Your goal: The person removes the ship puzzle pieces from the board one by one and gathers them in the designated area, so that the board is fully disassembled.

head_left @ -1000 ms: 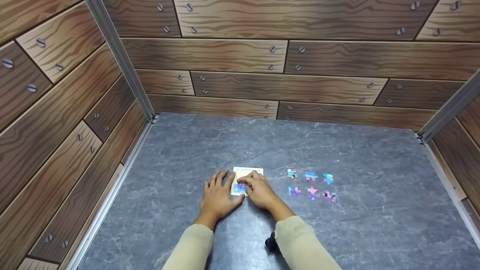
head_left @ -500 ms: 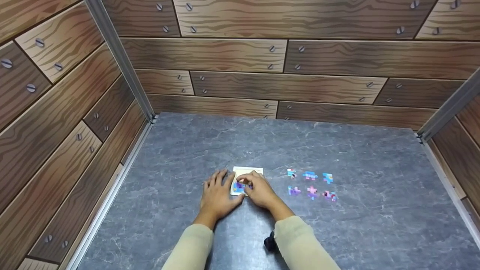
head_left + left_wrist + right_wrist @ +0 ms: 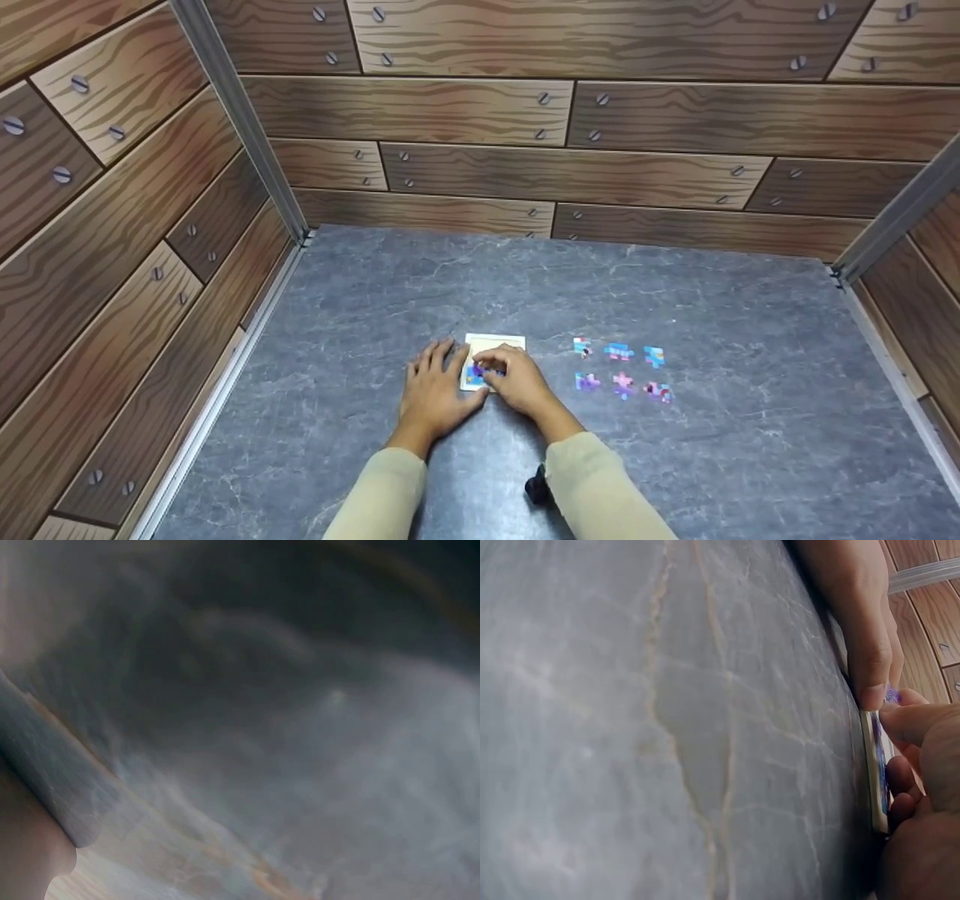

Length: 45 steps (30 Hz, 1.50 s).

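A small cream puzzle tray [image 3: 495, 339] lies flat on the table, with blue and purple puzzle pieces [image 3: 472, 379] in its near part. My left hand [image 3: 435, 394] rests along the tray's left side, fingers spread and nearly straight, its thumb at the near edge. Over the tray, my right hand [image 3: 519, 382] pinches a purple puzzle piece [image 3: 892, 695] between thumb and forefinger. That piece stands up from the tray in the right wrist view; its lower part is hidden by the fingers. The left wrist view is mostly blurred grey tabletop.
Several loose puzzle pieces lie in two rows to the right of the tray, among them a pink piece [image 3: 622, 381] and a blue piece [image 3: 655, 356]. Wood-patterned walls [image 3: 480, 172] enclose the grey table [image 3: 375, 285] at the back and sides.
My right forefinger and thumb have shifted slightly over the tray's near part, with the purple piece at the fingertips. The left hand and the loose pieces stay in place.
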{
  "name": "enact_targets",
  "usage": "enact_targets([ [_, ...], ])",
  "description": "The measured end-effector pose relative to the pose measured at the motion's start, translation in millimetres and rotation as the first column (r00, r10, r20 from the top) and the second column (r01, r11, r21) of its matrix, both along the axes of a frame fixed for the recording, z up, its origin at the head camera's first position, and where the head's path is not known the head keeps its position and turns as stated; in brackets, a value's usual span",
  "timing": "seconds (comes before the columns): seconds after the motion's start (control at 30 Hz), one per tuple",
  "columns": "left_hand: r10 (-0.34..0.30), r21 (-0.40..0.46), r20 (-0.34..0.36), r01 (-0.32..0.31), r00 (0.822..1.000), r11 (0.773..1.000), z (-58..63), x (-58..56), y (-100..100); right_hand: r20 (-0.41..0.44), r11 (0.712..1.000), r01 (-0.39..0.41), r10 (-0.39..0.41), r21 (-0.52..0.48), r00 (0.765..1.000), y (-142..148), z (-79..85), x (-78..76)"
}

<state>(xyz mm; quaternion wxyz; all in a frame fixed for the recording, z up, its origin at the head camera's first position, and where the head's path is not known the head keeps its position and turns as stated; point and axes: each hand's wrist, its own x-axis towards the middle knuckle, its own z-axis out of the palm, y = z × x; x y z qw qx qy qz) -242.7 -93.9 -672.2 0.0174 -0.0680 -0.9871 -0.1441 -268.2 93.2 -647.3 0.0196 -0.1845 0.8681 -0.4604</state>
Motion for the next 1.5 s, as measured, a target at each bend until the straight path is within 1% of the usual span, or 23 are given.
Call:
enact_targets([
  [0.3,-0.008,0.015,-0.021,0.008,1.0,1.0,-0.2,0.6,-1,-0.016,1.0,0.019,-0.019,0.011,1.0,-2,-2.4,1.1],
  [0.53,-0.015,0.009,-0.032,0.015,0.999,1.0,-1.9,0.9,-2,-0.072,0.998,0.047,-0.044,0.041,0.996,-4,-4.0,2.9],
  [0.67,-0.015,0.002,-0.024,0.015,1.0,1.0,-2.6,-0.2,-2,-0.057,0.997,0.07,-0.069,0.03,0.996,-5,-3.0,3.4],
  [0.77,-0.01,0.0,-0.027,0.01,1.0,1.0,-2.8,-1.0,-2,-0.018,0.996,0.093,-0.093,0.001,0.995,-5,-1.7,3.2],
  [0.9,-0.005,0.005,-0.032,0.006,0.999,1.0,-2.5,-1.0,-2,0.012,0.994,0.105,-0.104,-0.02,0.994,-4,-1.0,2.9],
  [1.1,-0.001,0.014,-0.017,0.002,1.0,1.0,-0.6,0.7,-1,0.029,0.992,0.116,-0.115,-0.041,0.993,0,-2.8,2.3],
  [1.23,0.002,0.0,0.006,-0.002,1.0,1.0,0.4,1.5,0,0.025,0.99,0.125,-0.124,-0.067,0.992,3,-3.9,1.2],
  [1.3,0.003,-0.007,0.019,-0.003,1.0,1.0,0.8,1.6,0,0.036,0.988,0.132,-0.13,-0.078,0.991,5,-4.0,0.7],
  [1.4,0.002,-0.012,0.026,-0.002,1.0,1.0,1.0,1.3,0,0.054,0.983,0.144,-0.139,-0.117,0.989,7,-3.5,-0.7],
  [1.5,0.006,-0.012,0.022,-0.006,1.0,1.0,1.2,1.1,0,0.098,0.965,0.177,-0.161,-0.192,0.982,10,-2.2,-1.6],
])
